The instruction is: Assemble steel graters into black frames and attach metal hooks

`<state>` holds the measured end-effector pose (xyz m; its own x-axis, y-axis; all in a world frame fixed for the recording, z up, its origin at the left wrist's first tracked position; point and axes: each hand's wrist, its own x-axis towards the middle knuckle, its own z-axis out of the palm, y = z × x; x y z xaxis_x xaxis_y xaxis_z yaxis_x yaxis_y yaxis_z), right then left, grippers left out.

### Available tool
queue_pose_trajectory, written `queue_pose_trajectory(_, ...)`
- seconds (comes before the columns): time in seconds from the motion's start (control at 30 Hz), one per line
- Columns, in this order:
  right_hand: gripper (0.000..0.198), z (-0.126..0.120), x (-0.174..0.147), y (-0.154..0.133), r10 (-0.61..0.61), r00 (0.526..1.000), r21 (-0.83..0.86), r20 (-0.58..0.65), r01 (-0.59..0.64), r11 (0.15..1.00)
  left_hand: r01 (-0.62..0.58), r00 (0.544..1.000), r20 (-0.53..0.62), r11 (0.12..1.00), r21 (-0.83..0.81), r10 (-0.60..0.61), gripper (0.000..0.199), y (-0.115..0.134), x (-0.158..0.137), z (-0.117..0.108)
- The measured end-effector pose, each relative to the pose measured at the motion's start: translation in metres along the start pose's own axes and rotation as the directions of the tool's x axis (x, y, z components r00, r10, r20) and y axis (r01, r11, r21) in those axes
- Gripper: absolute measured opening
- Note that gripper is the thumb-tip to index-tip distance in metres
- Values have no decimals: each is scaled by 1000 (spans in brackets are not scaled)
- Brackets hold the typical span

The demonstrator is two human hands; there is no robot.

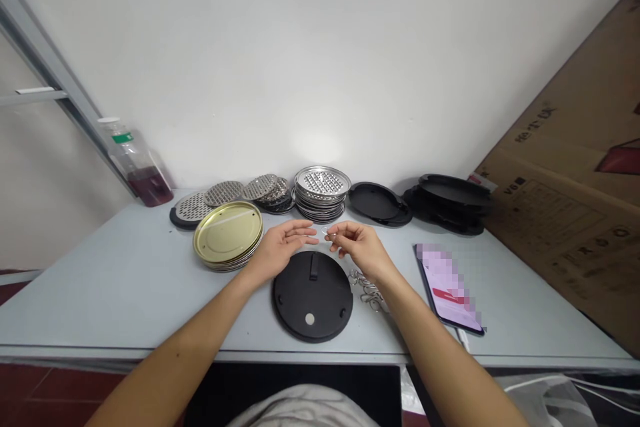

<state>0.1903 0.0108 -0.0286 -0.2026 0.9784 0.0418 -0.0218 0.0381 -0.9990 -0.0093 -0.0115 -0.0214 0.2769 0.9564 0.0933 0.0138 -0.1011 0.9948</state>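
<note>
Mid-frame, your right hand (363, 248) pinches a thin, bent silver wire piece (326, 233), seemingly being positioned; your left hand (280, 248), fingers parted, next needs to steady it.

A black disc (327, 290) lies flat on the pale table (125, 300), with a short dark strip (314, 267) near its far edge and a round, pale spot (310, 319) toward the front. A thin, shiny wire clip (325, 231) (too small to read its shape) is held up just beyond it. More wire clips (369, 293) overlap loosely by its right rim.
</note>
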Motion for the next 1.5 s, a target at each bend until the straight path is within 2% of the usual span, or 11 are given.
queue_pose_trajectory(0.2, 16, 0, 0, 0, 1, 1000, 18, -9, -1, 1000, 25, 999, -38, 992, -126, -30, 36, 2, 1, -1)
queue_pose_trajectory(0.47, 16, 2, -3, -3, -33, 994, 18, 100, 31, 999, 18, 995, -91, 992, -125, -30, 32, 4, 0, 2)
queue_pose_trajectory(0.8, 18, 0, -3, -3, -39, 997, 20, 61, 37, 999, 37, 993, -104, 993, -115, -49, 38, 1, 1, 1)
queue_pose_trajectory(1.0, 18, 2, -4, -6, -36, 993, -4, 111, 36, 999, 28, 990, -139, 996, 79, -17, 38, 0, 0, -1)
queue_pose_trajectory(1.13, 17, 4, -6, -7, -23, 986, -9, 165, 24, 1000, -92, 991, -76, 970, 226, 112, 24, -3, -1, 2)
queue_pose_trajectory(1.3, 12, 4, -6, -5, 2, 974, 5, 225, -3, 1000, -201, 965, -59, 871, 449, 254, 14, -3, -4, 9)
queue_pose_trajectory(1.37, 11, 4, -6, -4, 10, 965, -4, 260, -9, 1000, -225, 960, -41, 848, 480, 278, 13, -1, -5, 10)
queue_pose_trajectory(1.5, 10, 2, -7, -5, 12, 960, -63, 281, 6, 998, -209, 965, -41, 857, 471, 258, 11, 0, -5, 10)
